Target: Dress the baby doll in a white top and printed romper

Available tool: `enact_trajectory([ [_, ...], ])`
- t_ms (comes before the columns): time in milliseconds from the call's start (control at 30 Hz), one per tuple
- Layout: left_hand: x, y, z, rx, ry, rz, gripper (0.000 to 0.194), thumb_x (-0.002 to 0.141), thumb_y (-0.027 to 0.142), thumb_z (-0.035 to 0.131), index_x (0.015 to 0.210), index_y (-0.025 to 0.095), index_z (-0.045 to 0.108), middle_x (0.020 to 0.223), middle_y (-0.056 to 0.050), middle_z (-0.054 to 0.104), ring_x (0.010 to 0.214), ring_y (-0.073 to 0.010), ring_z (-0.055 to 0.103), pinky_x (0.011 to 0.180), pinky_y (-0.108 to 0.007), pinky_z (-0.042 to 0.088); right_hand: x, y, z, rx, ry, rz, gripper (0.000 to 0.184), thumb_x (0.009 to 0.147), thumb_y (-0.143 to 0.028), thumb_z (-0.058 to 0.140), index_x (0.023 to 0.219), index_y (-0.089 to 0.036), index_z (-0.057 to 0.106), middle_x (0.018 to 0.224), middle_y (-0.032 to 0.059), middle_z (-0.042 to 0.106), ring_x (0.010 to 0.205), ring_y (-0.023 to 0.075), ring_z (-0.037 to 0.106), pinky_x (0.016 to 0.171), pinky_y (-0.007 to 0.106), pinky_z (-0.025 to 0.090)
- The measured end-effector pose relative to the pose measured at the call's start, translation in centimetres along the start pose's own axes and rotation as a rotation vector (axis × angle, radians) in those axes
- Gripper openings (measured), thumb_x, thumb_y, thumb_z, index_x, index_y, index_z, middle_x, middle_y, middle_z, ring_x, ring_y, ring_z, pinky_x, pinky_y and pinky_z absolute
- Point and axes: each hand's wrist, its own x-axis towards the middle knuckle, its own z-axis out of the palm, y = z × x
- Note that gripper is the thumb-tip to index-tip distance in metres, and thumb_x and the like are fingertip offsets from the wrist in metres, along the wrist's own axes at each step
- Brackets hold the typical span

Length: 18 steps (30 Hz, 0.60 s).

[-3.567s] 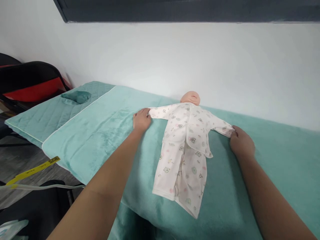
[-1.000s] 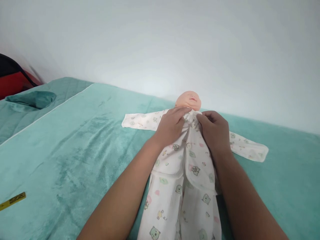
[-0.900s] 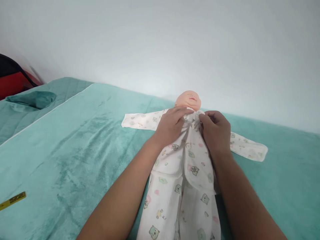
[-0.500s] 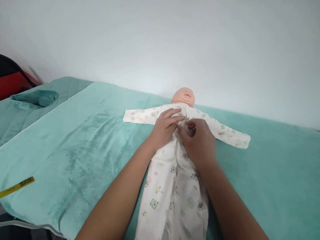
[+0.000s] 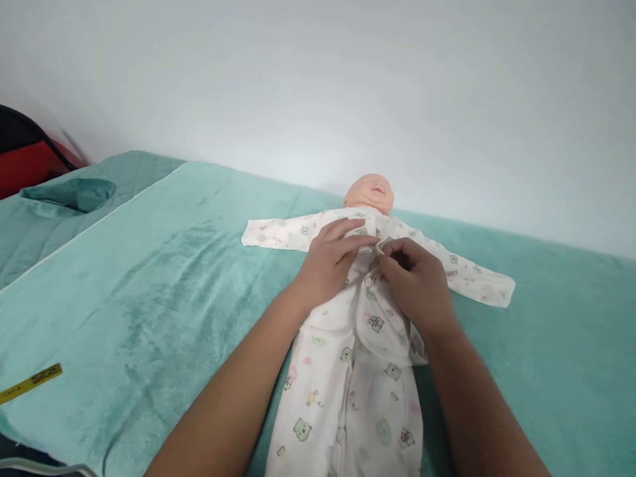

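Observation:
A baby doll (image 5: pixel 368 192) lies on its back, dressed in a white printed baby shirt (image 5: pixel 278 233) with long sleeves spread to both sides. Matching printed trousers (image 5: pixel 318 397) cover its legs. My left hand (image 5: pixel 328 262) rests on the shirt's chest with fingers stretched out. In a pinch, my right hand (image 5: pixel 417 281) grips the shirt's front edge at the chest and lifts it a little. A round button (image 5: pixel 368 281) shows on the front flap just below my fingers. The fabric between my right fingertips is partly hidden.
The doll lies on a green plush cover (image 5: pixel 149 265) against a white wall (image 5: pixel 318 86). At the far left are a folded green cloth (image 5: pixel 69 195) and a red and black object (image 5: pixel 30 162). A yellow labelled strip (image 5: pixel 32 382) lies at the left edge.
My right hand has moved right and pulled the shirt's front edge with it, so the button and lower flap now show. My left fingers have shifted slightly right. The doll's head moved a little right.

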Motion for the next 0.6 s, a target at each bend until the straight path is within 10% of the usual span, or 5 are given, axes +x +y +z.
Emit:
enact_trajectory([
  [600,0.07,0.81,-0.17,-0.027,0.004,-0.024,0.032,0.089,0.007,0.038,0.099,0.023,0.063,0.141,-0.005,0.054,0.138,-0.0209,0.041,0.115,-0.046,0.037,0.31,0.53,0.41,0.191,0.135,0.187,0.013,0.075,-0.033,0.064,0.073,-0.021,0.060,0.063,-0.0040,0.052,0.058,0.0121,0.045,0.055,0.026,0.034],
])
